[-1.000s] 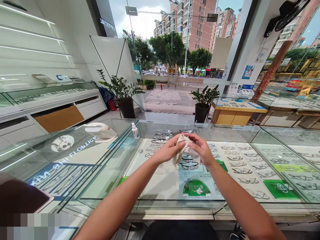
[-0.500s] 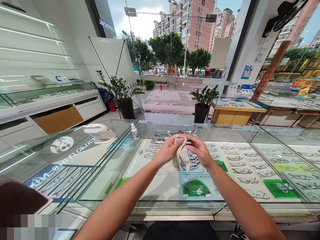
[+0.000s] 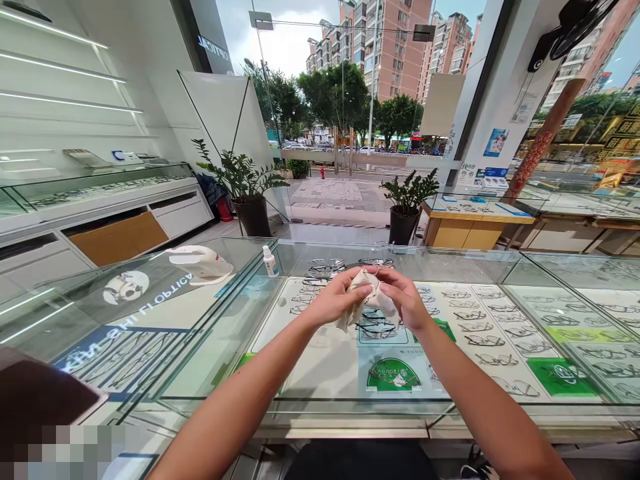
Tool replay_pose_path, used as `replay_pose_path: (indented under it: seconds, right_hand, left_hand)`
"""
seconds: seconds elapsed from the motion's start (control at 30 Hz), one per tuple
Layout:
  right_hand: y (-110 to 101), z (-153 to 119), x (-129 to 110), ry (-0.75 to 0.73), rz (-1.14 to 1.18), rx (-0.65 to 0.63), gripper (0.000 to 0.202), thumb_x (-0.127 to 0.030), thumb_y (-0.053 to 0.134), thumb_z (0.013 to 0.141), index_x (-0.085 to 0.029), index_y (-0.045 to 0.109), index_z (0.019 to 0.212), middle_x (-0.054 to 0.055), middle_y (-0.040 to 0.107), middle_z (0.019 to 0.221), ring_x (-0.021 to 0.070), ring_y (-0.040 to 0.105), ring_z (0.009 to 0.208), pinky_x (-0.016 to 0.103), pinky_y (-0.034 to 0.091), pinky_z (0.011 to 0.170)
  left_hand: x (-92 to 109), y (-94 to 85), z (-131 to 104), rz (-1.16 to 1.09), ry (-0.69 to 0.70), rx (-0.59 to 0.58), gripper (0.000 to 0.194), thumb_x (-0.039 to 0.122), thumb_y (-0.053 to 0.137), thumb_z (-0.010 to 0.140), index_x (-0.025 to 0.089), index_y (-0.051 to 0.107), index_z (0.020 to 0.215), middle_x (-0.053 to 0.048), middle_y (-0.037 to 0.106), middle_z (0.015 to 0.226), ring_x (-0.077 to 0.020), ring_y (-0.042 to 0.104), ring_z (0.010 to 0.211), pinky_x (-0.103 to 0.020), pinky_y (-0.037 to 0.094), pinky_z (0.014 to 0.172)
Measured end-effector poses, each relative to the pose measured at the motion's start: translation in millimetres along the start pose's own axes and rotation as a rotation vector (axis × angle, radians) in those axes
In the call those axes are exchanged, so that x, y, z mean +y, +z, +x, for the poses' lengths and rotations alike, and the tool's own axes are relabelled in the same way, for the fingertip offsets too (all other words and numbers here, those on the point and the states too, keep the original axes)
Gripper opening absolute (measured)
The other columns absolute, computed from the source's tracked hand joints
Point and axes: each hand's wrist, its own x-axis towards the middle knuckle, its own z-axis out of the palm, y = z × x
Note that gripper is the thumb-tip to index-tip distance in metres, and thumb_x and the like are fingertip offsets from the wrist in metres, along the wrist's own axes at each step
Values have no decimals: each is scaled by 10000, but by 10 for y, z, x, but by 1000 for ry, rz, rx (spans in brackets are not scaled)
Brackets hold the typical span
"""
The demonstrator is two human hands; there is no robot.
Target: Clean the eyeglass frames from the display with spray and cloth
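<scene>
A crumpled off-white cloth (image 3: 356,313) hangs between my hands above the glass display counter. My left hand (image 3: 336,299) is closed on its left side, thumb pressed over the folds. From the right, my right hand (image 3: 406,300) pinches the cloth's other side, with its fingers curled behind. A thin, wire-like edge shows at the top of the cloth between the fingers; most of whatever it belongs to is hidden. Below, rows of eyeglasses (image 3: 376,331) lie inside the counter.
A small white spray bottle (image 3: 271,262) stands on the glass left of my hands. Farther left lies a white device (image 3: 203,264). Green display cards (image 3: 395,375) are under the glass. Two potted plants (image 3: 251,217) stand beyond the counter, before the glass doors.
My right hand has come closer to the cloth and now pinches it. The cloth, which hung down in a point, is bunched higher and spread to the right.
</scene>
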Motion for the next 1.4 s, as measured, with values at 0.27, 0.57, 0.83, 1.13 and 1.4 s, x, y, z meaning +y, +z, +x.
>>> replay_pose_path:
  seconds: [0.27, 0.57, 0.83, 1.13, 1.4]
  right_hand:
    - [-32, 1, 66, -23, -55, -47, 360, -416, 774, 878, -335, 785, 1228, 29, 698, 1418, 298, 550, 1412, 456, 416, 1199]
    - [-50, 13, 45, 27, -7, -7, 381, -445, 770, 862, -296, 790, 1212, 56, 741, 1316, 298, 646, 1255, 439, 481, 1101]
    - [-47, 12, 26, 27, 11, -18, 391, -441, 749, 869, -291, 787, 1228, 65, 734, 1321, 305, 644, 1256, 448, 491, 1093]
    - [-72, 19, 93, 1, -43, -28, 339, -420, 760, 868, -317, 811, 1187, 53, 717, 1360, 314, 564, 1383, 485, 390, 1211]
    - [-64, 9, 41, 39, -10, -14, 368, -426, 755, 864, -288, 798, 1202, 62, 737, 1312, 300, 622, 1291, 441, 446, 1146]
  left_hand:
    - [-128, 52, 62, 47, 87, 172, 520, 589, 727, 895, 147, 690, 1166, -92, 718, 1053, -197, 652, 920, -285, 517, 826]
    - [-91, -59, 49, 151, 83, 106, 526, 590, 615, 972, 171, 734, 1266, -110, 757, 1149, -245, 687, 1016, -329, 520, 938]
    - [-22, -6, 1, 105, 40, 44, 567, 485, 770, 887, 134, 661, 1319, -72, 727, 987, -167, 625, 819, -249, 473, 744]
    - [-117, -3, 50, 180, 90, 152, 517, 590, 621, 966, 143, 740, 1195, -93, 759, 1022, -226, 671, 959, -308, 515, 885]
    - [-47, -66, 17, 153, 37, 65, 572, 600, 607, 970, 165, 713, 1324, -108, 768, 1124, -240, 682, 970, -338, 514, 947]
